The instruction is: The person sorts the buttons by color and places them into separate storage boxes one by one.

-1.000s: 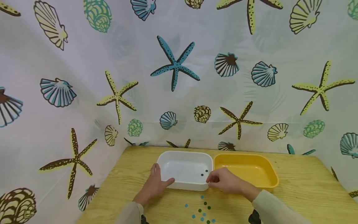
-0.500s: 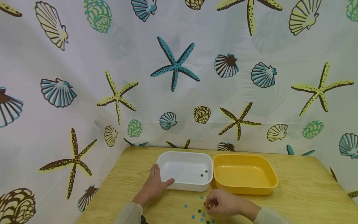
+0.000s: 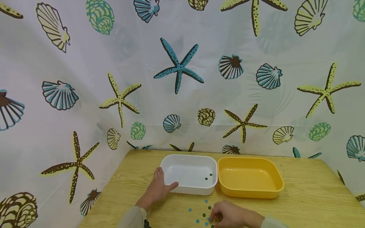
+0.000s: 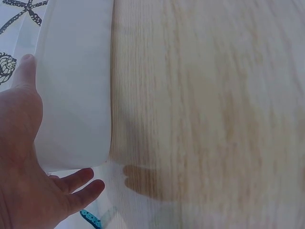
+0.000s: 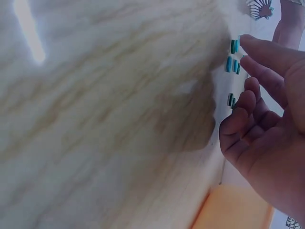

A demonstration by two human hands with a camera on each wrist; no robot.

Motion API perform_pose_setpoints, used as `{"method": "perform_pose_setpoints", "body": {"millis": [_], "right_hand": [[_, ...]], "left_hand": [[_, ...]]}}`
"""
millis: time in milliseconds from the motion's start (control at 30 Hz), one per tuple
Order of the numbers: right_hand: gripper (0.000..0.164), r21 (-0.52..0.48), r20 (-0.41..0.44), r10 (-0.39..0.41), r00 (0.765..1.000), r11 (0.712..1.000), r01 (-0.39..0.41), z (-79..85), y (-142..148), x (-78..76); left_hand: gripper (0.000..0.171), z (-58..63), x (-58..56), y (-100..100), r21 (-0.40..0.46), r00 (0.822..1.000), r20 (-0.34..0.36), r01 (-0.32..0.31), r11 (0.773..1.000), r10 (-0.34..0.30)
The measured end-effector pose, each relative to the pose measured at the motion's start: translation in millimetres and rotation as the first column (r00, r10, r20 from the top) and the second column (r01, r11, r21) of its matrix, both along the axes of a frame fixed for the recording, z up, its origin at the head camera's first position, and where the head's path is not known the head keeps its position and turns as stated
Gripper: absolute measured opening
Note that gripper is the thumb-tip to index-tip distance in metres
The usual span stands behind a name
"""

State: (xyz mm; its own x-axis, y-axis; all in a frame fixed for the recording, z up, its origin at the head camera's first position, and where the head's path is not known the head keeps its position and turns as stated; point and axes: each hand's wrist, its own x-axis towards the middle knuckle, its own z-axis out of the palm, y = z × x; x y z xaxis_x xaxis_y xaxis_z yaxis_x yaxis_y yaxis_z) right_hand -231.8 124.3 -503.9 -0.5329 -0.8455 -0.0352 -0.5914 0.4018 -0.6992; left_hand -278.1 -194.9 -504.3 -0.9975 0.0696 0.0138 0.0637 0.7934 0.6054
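Observation:
My left hand (image 3: 159, 186) rests at the near left corner of a white plastic tub (image 3: 190, 190). Its thumb lies along the front rim, while the fingers extend past the left end, as the left wrist view also shows. Two green discs (image 3: 206, 179) lie inside the tub. Low over the table, my right hand (image 3: 228, 214) has its fingertips beside a group of small blue discs (image 3: 197, 221) and green discs (image 3: 203, 215). In the right wrist view, thumb and forefinger stand slightly apart near the discs (image 5: 233, 46), and the other fingers are bent. Part of the group is hidden behind this hand.
A yellow tub (image 3: 251, 193) stands directly right of the white one. Both are on a wood-grain table (image 3: 308, 183). A white curtain (image 3: 182, 104) printed with shells and starfish hangs behind and at both sides.
My right hand has come down from the gap between the tubs toward the near edge, over the loose discs. My left hand stays at the white tub.

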Motion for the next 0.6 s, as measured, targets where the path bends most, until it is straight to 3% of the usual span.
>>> {"method": "perform_pose_setpoints", "body": {"millis": [233,433,600], "right_hand": [[0.013,-0.007,0.099,0.028,0.995,1.000,-0.027,-10.8,2.4,-6.0],[0.012,-0.007,0.093,0.040,0.995,0.999,-0.039,-19.7,1.8,-10.1],[0.014,-0.049,0.124,0.098,0.987,0.995,-0.092,-65.8,7.8,-36.8]], "left_hand": [[0.115,-0.5,-0.6,-0.5,-0.004,1.000,0.005,0.004,1.000,-0.004],[0.113,1.4,0.1,-0.5,-0.009,1.000,0.010,-0.003,1.000,0.003],[0.115,1.1,0.3,-0.9,-0.012,1.000,0.013,-0.004,1.000,0.005]]}}
